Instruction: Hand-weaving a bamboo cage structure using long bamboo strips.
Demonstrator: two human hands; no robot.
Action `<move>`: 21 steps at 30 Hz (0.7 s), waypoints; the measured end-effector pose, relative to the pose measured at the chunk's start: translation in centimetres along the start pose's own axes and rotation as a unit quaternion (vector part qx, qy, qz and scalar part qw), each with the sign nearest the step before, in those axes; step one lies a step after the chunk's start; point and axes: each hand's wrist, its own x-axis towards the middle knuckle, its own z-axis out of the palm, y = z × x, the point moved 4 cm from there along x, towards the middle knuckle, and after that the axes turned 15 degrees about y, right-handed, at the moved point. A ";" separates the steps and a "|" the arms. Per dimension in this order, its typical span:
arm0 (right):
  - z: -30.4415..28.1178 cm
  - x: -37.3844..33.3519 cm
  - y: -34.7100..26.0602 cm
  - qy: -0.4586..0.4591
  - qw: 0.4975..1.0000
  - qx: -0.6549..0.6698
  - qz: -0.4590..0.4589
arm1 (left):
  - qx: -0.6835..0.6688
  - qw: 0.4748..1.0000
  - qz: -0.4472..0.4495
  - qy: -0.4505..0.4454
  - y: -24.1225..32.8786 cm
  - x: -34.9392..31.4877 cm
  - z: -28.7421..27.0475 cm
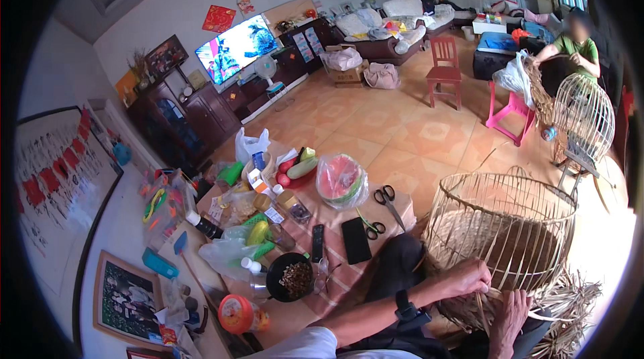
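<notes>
A large open-work basket [463,235] of pale split strips stands by my knees, its upright ribs joined by a hoop at the top and its lower part densely woven. My left hand [469,277], with a black watch on the wrist, is closed in a pinch at the near side of the basket, where a flat pale strip [481,309] hangs just under the fingers. Close to its right, my right hand [511,315] grips the woven edge, fingers bent over it. The fingertips are partly hidden. Loose dry fibre ends [570,305] stick out beside the basket.
On the cloth-covered table at left lie scissors [389,206], a black phone [356,240], a remote [317,243], wrapped watermelon [341,181], a dark bowl [290,276] and bottles. A person [575,47] sits at far right behind another ribbed basket [585,117], near a pink stool [511,117].
</notes>
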 end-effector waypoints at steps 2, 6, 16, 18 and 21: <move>0.3 0.7 -1.5 0.055 0.998 0.001 -0.007 | 0.019 0.998 0.040 -0.033 -2.4 0.7 0.0; 6.9 0.1 -3.9 -0.069 0.994 0.080 -0.030 | -0.023 0.994 -0.020 -0.105 -9.1 -1.5 -4.4; 4.1 6.7 -2.2 -0.031 0.995 0.091 0.008 | 0.103 0.991 -0.087 -0.002 -4.3 3.1 -6.1; 2.3 7.3 -2.4 -0.030 0.992 0.120 0.015 | 0.120 0.990 -0.073 -0.009 -2.9 3.5 -6.2; 3.1 6.0 -1.8 -0.073 0.991 0.110 0.001 | 0.090 0.988 -0.112 -0.053 -3.1 3.2 -6.0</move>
